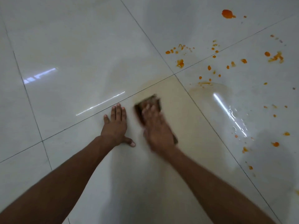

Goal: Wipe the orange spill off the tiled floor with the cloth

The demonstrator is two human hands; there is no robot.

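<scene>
A dark brown cloth (140,112) lies flat on the glossy white tiled floor (80,46), pressed down under my right hand (156,126), which is blurred. My left hand (115,125) rests flat on the tile just left of it, fingers spread, holding nothing. Orange spill drops and blobs (180,63) are scattered over the tiles to the upper right, with a large blob (227,14) at the far top right. A pale yellowish smear (168,88) covers the tile just beyond the cloth.
Dark grout lines (103,110) cross the floor diagonally. A wet film with light glare (229,112) sits on the tile to the right, among more orange specks (275,144).
</scene>
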